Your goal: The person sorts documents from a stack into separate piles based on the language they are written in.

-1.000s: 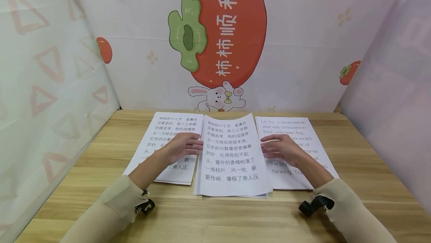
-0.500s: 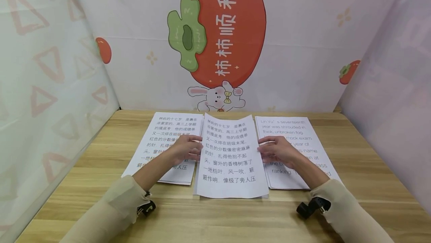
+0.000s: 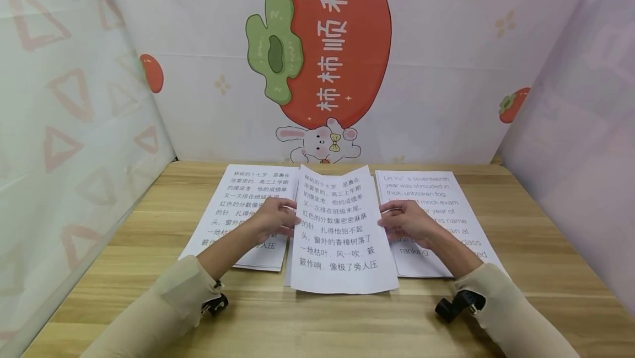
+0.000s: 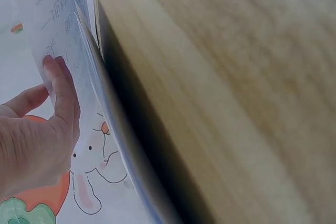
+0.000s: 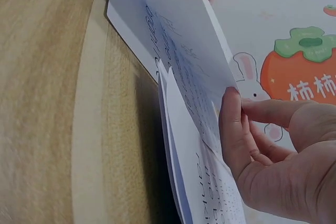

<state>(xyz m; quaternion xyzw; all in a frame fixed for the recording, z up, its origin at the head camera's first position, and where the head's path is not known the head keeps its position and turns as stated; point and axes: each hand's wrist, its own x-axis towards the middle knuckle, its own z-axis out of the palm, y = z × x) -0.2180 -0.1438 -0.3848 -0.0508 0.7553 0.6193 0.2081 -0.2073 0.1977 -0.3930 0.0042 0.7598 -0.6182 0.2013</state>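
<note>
Both hands hold a sheet of paper [image 3: 334, 236] printed with Chinese text, by its left and right edges. It bows, raised over another paper [image 3: 288, 276] that mostly lies hidden beneath it. My left hand [image 3: 274, 217] pinches the left edge between thumb and fingers; the left wrist view shows the sheet [image 4: 37, 9] from behind. On the opposite edge, my right hand [image 3: 409, 220] pinches too, its thumb and forefinger meeting at the sheet [image 5: 210, 51] in the right wrist view. My forearms pass above the left paper stack [image 3: 248, 192] and the right paper stack [image 3: 461, 236].
The left stack's top page has Chinese text, the right one's English. All lie on a wooden table [image 3: 317, 325]. A white printed backdrop [image 3: 436, 71] rises behind, with pale side curtains [image 3: 89, 154]. A black wrist camera [image 3: 214, 304] hangs under each sleeve.
My hands have closed in on the middle sheet's edges. The sheet now bows and is lifted a little, its near edge shifted slightly toward me. The side stacks stay put.
</note>
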